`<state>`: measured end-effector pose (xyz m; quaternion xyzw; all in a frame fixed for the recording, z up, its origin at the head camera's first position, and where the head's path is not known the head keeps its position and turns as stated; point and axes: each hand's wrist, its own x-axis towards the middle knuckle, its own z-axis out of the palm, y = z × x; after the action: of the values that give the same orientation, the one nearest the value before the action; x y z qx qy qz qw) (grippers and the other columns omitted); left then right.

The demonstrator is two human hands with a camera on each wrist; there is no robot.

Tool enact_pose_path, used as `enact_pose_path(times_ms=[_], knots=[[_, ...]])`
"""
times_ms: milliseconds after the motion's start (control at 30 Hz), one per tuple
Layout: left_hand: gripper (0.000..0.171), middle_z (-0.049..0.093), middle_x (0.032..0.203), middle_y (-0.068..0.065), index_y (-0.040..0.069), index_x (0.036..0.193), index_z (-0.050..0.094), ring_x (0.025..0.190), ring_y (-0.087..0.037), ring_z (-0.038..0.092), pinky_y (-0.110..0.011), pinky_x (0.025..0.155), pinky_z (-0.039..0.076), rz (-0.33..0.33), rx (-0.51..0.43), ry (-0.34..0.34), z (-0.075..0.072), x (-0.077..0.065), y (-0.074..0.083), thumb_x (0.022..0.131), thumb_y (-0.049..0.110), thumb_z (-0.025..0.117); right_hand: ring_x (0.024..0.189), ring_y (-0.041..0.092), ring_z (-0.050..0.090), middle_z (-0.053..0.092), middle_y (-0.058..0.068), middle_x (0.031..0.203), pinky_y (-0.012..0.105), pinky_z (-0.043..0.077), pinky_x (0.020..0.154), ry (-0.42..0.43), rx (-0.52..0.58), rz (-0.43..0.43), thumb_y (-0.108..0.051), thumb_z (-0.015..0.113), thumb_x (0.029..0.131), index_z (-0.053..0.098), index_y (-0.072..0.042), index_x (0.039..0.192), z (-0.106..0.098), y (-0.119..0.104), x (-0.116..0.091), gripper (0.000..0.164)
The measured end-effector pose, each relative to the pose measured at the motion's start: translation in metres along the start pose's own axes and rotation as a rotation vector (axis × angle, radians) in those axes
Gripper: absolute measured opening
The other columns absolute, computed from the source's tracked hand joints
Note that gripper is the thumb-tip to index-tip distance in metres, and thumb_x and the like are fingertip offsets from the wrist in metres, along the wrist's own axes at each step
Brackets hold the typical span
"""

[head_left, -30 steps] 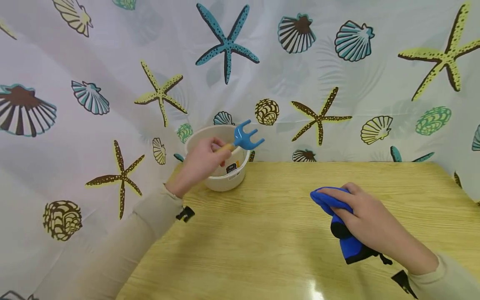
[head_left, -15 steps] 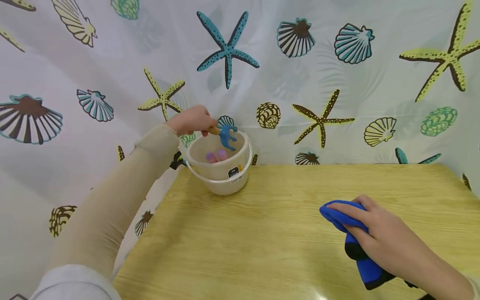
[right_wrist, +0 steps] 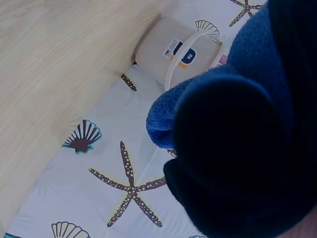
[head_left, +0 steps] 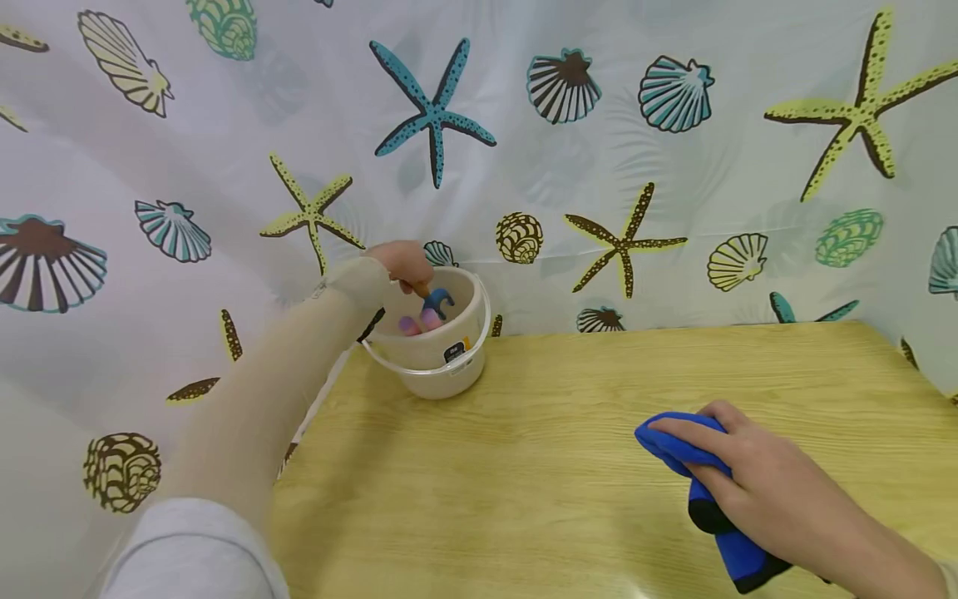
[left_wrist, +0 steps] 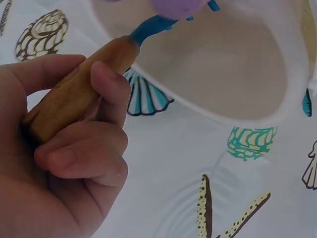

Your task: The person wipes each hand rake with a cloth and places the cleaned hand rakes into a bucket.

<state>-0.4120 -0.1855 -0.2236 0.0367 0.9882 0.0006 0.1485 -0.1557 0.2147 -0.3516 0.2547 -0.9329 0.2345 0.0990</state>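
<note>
At the bucket's far left rim, my left hand (head_left: 404, 262) holds a small garden hand fork (head_left: 438, 303) by its wooden handle (left_wrist: 81, 94). The fork's blue head points down inside the off-white bucket (head_left: 443, 381). Two rounded pink-purple pieces (head_left: 430, 319) show in the bucket beside the tines; what they belong to is hidden. On the right, my right hand (head_left: 771, 478) grips a folded blue cloth (head_left: 677, 441) with black parts, above the table. In the right wrist view the blue cloth (right_wrist: 198, 109) covers much of the picture.
The bucket stands at the back left of the wood-grain table (head_left: 554, 466), its white handle (head_left: 467, 358) lowered at the front. A white curtain (head_left: 479, 183) printed with starfish and shells hangs behind and to the left.
My left hand has carried the fork from in front of the bucket, up over its back left rim, then down into it. The right hand has shifted slightly down and right with the cloth.
</note>
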Motion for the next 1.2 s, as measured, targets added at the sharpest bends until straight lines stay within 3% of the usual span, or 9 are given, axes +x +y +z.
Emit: enact_pose_path(times_ms=[133, 300, 367, 533, 767, 867, 967, 1100, 1200], knots=[[0.017, 0.049, 0.059, -0.002, 0.009, 0.066, 0.055, 0.049, -0.015, 0.043, -0.025, 0.043, 0.031, -0.035, 0.059, -0.031, 0.017, 0.012, 0.001, 0.082, 0.009, 0.056, 0.074, 0.014, 0.051, 0.05, 0.001, 0.108, 0.029, 0.042, 0.051, -0.02, 0.02, 0.019, -0.014, 0.065, 0.088, 0.056, -0.038, 0.125, 0.0, 0.001, -0.003, 0.045], [0.014, 0.056, 0.068, -0.006, 0.005, 0.08, 0.064, 0.047, -0.013, 0.051, -0.023, 0.039, 0.041, -0.179, -0.194, -0.146, 0.039, 0.016, -0.001, 0.088, 0.014, 0.056, 0.073, 0.015, 0.052, 0.051, 0.002, 0.106, 0.029, 0.042, 0.049, -0.032, 0.007, 0.032, -0.014, 0.065, 0.088, 0.057, -0.037, 0.125, -0.002, -0.001, -0.005, 0.044], [0.016, 0.06, 0.065, -0.006, 0.005, 0.078, 0.068, 0.044, -0.013, 0.053, -0.022, 0.036, 0.042, -0.223, -0.279, -0.175, 0.045, 0.016, -0.003, 0.087, 0.016, 0.06, 0.073, 0.015, 0.052, 0.051, 0.002, 0.106, 0.029, 0.042, 0.05, -0.031, -0.002, 0.031, -0.013, 0.065, 0.088, 0.057, -0.036, 0.125, -0.002, -0.003, -0.004, 0.044], [0.024, 0.058, 0.055, -0.002, 0.012, 0.062, 0.064, 0.042, -0.011, 0.05, -0.02, 0.034, 0.039, -0.158, -0.209, -0.147, 0.053, 0.012, -0.004, 0.085, 0.017, 0.062, 0.071, 0.014, 0.052, 0.051, 0.002, 0.106, 0.029, 0.041, 0.049, -0.024, -0.009, 0.024, -0.013, 0.065, 0.087, 0.057, -0.035, 0.125, -0.002, -0.005, -0.004, 0.045], [0.021, 0.059, 0.062, -0.006, 0.01, 0.07, 0.065, 0.043, -0.015, 0.048, -0.022, 0.033, 0.037, -0.097, -0.176, -0.091, 0.054, 0.002, 0.0, 0.087, 0.018, 0.056, 0.069, 0.015, 0.053, 0.054, 0.008, 0.107, 0.03, 0.041, 0.049, -0.017, -0.04, 0.01, -0.015, 0.065, 0.088, 0.057, -0.027, 0.128, 0.003, 0.0, 0.007, 0.043], [0.03, 0.063, 0.067, -0.007, 0.012, 0.068, 0.064, 0.047, -0.019, 0.053, -0.025, 0.037, 0.04, -0.047, -0.134, 0.005, 0.053, -0.013, 0.002, 0.09, 0.024, 0.047, 0.07, 0.015, 0.054, 0.055, 0.012, 0.107, 0.03, 0.042, 0.049, -0.037, -0.035, 0.022, -0.016, 0.065, 0.089, 0.057, -0.021, 0.131, 0.007, 0.01, 0.019, 0.042], [0.04, 0.067, 0.068, -0.006, 0.012, 0.064, 0.064, 0.05, -0.02, 0.058, -0.03, 0.042, 0.044, 0.019, -0.126, 0.201, 0.056, -0.031, 0.005, 0.092, 0.031, 0.041, 0.067, 0.016, 0.053, 0.054, 0.017, 0.105, 0.03, 0.044, 0.048, -0.083, -0.029, 0.057, -0.016, 0.062, 0.091, 0.055, -0.016, 0.133, 0.013, 0.023, 0.033, 0.042], [0.036, 0.059, 0.058, -0.004, 0.012, 0.06, 0.055, 0.05, -0.018, 0.053, -0.032, 0.046, 0.041, 0.121, -0.205, 0.501, 0.064, -0.058, 0.019, 0.091, 0.028, 0.044, 0.065, 0.019, 0.051, 0.054, 0.022, 0.104, 0.031, 0.044, 0.046, -0.155, -0.039, 0.114, -0.017, 0.058, 0.093, 0.052, -0.009, 0.135, 0.026, 0.044, 0.053, 0.043], [0.028, 0.053, 0.059, -0.001, 0.014, 0.064, 0.052, 0.056, -0.017, 0.048, -0.033, 0.052, 0.04, 0.211, -0.255, 0.635, 0.075, -0.076, 0.034, 0.089, 0.024, 0.047, 0.069, 0.023, 0.053, 0.053, 0.027, 0.105, 0.035, 0.047, 0.05, -0.205, -0.072, 0.139, -0.019, 0.057, 0.093, 0.049, -0.003, 0.137, 0.036, 0.059, 0.066, 0.047]])
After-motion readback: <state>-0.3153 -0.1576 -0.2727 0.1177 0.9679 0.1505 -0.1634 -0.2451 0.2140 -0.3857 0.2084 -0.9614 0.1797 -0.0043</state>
